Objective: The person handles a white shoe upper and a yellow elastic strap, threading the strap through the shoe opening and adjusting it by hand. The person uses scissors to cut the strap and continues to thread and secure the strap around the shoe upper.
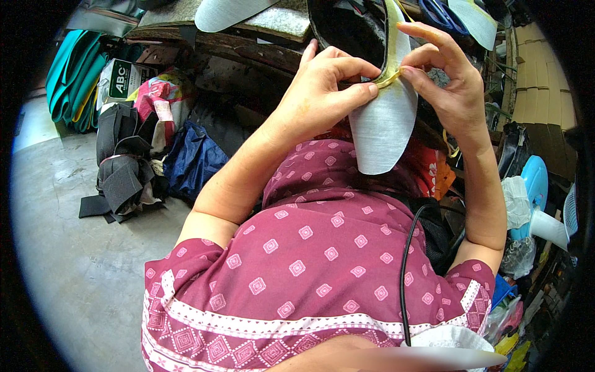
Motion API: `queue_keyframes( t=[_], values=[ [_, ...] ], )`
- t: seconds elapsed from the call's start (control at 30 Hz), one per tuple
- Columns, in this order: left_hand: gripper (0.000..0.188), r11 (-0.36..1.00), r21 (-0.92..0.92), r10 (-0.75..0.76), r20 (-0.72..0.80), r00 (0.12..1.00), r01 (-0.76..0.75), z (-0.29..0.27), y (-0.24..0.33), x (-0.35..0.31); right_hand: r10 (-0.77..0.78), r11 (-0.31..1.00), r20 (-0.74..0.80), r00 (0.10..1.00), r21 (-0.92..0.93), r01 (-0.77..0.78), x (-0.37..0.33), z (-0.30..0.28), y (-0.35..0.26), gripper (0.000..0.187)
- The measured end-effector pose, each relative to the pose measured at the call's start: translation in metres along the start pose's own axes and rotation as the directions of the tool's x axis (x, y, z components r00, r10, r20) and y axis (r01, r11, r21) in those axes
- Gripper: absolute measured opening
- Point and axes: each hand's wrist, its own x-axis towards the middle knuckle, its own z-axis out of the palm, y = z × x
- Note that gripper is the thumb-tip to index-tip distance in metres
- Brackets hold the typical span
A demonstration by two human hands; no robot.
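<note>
L hand (325, 88) pinches the grey-white pc (384, 133) by its rim, fingers nearly closed, pc betw. both hands, yellow strip (389, 81) prob. part fixed, rest unclear, & R hand (451, 79) nips strip, thumb to index.

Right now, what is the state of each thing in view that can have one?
Left hand: pinching the narrow yellow strip
Right hand: pinching the same strip
Pale grey, tongue-shaped piece: held, rounded end toward the wearer
Green sheet material: folded
Dark grey fabric strips: bundled
Shiny blue sheet: crumpled
</note>
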Motion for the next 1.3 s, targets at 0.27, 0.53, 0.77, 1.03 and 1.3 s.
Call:
queue_keyframes(
  t=[0.27, 0.53, 0.77, 1.03, 1.3],
  values=[
    [0.024, 0.998, 0.064, 0.025, -0.02, 1.0, -0.023, 0.001, 0.002, 0.003, -0.044, 0.999, -0.016, 0.999, -0.025, 0.043, 0.001, 0.006, 0.0, 0.055],
    [0.019, 0.977, -0.162, 0.138, -0.02, 0.99, -0.14, 0.008, 0.019, 0.018, -0.181, 0.968, -0.134, 0.974, -0.2, 0.152, -0.002, -0.01, -0.031, 0.051],
    [0.022, 0.897, -0.417, 0.219, 0.124, 0.968, -0.149, 0.0, 0.019, 0.024, -0.12, 0.981, -0.054, 0.991, -0.161, 0.11, -0.01, -0.024, -0.06, 0.053],
    [0.032, 0.994, 0.108, 0.0, 0.031, 1.0, -0.003, -0.01, 0.009, 0.003, 0.069, 0.998, 0.099, 0.993, 0.001, -0.07, 0.002, -0.002, -0.023, 0.049],
    [0.026, 0.889, -0.422, -0.151, 0.099, 0.984, 0.179, -0.014, 0.014, 0.006, -0.038, 0.993, 0.059, 0.998, -0.11, 0.045, 0.017, -0.018, -0.032, 0.048]
  ],
)
